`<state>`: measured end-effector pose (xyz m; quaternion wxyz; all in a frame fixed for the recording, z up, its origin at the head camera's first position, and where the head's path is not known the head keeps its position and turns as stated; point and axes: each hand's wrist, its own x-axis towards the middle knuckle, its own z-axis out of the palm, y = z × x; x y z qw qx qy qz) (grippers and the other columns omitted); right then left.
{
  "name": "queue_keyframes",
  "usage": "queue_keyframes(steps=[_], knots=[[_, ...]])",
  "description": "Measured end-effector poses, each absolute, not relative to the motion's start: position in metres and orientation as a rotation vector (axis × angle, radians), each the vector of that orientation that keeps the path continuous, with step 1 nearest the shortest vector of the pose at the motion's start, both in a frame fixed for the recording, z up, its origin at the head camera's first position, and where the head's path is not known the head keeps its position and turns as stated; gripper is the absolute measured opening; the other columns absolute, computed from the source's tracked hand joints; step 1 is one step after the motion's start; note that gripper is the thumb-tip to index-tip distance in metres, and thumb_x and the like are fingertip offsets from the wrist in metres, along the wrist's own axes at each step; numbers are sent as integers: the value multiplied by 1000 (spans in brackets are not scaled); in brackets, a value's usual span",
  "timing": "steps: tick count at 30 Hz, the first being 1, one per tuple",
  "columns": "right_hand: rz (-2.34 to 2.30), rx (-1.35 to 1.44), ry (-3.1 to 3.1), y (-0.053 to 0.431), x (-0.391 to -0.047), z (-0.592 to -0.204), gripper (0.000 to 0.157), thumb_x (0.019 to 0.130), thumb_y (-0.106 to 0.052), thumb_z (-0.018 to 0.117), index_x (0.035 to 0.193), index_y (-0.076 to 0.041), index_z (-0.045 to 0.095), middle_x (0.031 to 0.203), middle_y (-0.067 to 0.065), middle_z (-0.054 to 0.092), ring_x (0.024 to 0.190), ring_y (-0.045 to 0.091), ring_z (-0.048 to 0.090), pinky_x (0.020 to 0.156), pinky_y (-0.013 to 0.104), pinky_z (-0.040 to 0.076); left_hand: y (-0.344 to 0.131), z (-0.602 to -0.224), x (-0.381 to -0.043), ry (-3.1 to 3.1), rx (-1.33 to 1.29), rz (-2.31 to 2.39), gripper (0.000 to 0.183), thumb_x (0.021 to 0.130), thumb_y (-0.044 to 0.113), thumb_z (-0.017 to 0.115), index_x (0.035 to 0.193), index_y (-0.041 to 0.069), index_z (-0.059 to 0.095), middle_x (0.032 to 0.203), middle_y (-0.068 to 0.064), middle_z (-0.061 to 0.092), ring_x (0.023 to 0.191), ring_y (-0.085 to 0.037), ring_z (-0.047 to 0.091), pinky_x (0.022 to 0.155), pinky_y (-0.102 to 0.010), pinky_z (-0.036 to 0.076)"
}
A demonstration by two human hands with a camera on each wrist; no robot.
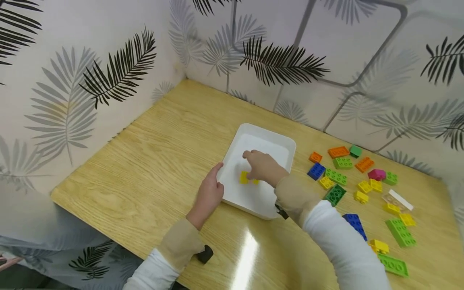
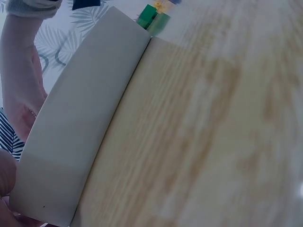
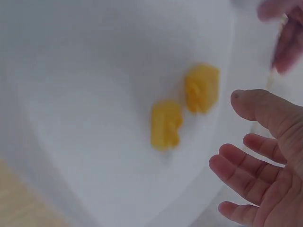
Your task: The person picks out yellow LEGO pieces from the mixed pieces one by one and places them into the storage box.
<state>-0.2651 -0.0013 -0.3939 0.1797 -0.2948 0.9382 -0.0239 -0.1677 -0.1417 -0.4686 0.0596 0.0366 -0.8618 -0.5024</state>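
A white tray [image 1: 250,201] lies on the wooden table. My left hand [image 1: 208,193] holds its left wall, and in the left wrist view the fingers [image 2: 5,175] are at the tray corner, partly cut off by the frame. Two yellow toy bricks [image 3: 165,125] lie side by side on the tray floor. Over them, my right hand [image 1: 265,166] reaches in from the right and partly covers them in the head view. The right wrist view shows that hand's fingers [image 3: 246,172] spread and bare, apart from the bricks.
Right of the tray, several loose toy bricks are scattered on the table [image 1: 152,161]: blue bricks [image 1: 316,171], green bricks [image 1: 400,233], orange bricks [image 1: 338,152], yellow bricks [image 1: 361,197] and a pink one [image 1: 377,174]. Leaf-patterned walls [image 1: 119,68] border the table's left and back.
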Motion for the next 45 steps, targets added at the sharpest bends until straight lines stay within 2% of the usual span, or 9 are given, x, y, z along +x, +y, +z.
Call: queue_keyframes(steps=[6,9,12,16,25,29,33,40,45], knots=[[-206,-732,2724,43,-280,-366,53,77,-13,67,122,4,45,112,22,55,100,31,53,85,41,44,-144,-468,-168,-2606,145,-1517,55,82,-10,41,135,2,35,137,-15,37,51,-14,34,54,-26,39],[-249,-680,2753,74,-284,-360,53,79,-12,65,123,7,43,111,26,54,98,35,53,84,45,44,-146,-468,-168,-2608,156,-1516,55,82,-9,41,135,2,35,138,-15,36,76,-23,48,69,-32,44],[-279,-610,2791,103,-286,-360,51,80,-11,62,123,9,42,109,29,53,94,37,53,80,46,44,-148,-467,-168,-2606,173,-1514,55,82,-9,41,135,2,35,138,-15,36,108,-27,44,86,-37,41],[-278,-458,2841,137,-287,-366,48,80,-9,60,119,13,43,105,30,53,89,36,54,74,45,46,-150,-466,-167,-2615,165,-1513,55,82,-9,41,135,2,35,138,-15,36,120,-27,39,95,-41,37],[-208,-198,2839,178,-271,-394,28,81,-14,61,95,9,54,88,22,58,77,32,54,70,47,44,-155,-468,-166,-2653,147,-1514,54,83,-9,42,135,2,34,139,-14,34,123,-27,35,98,-40,35],[-63,-195,2886,177,-266,-411,20,78,-19,62,75,0,56,62,8,55,64,28,53,89,66,23,-162,-471,-166,-2659,162,-1508,54,83,-8,41,136,3,34,139,-13,34,121,-26,37,96,-40,36],[70,-228,2951,168,-265,-422,21,77,-23,63,71,-4,56,54,4,53,59,28,53,89,72,2,-171,-473,-165,-2657,180,-1497,54,83,-8,41,135,3,34,139,-13,34,126,-27,31,100,-41,31],[41,-274,3016,143,-262,-431,20,76,-18,66,76,-1,56,67,11,59,72,33,58,93,69,9,-187,-475,-161,-2674,204,-1493,53,84,-6,40,137,3,32,141,-13,32,129,-26,26,104,-40,25],[-28,-280,3026,128,-262,-432,38,77,-21,65,99,7,54,92,23,60,91,37,55,95,66,14,-197,-473,-159,-2674,204,-1467,54,84,-7,41,136,2,32,140,-14,32,129,-27,26,104,-41,25]])
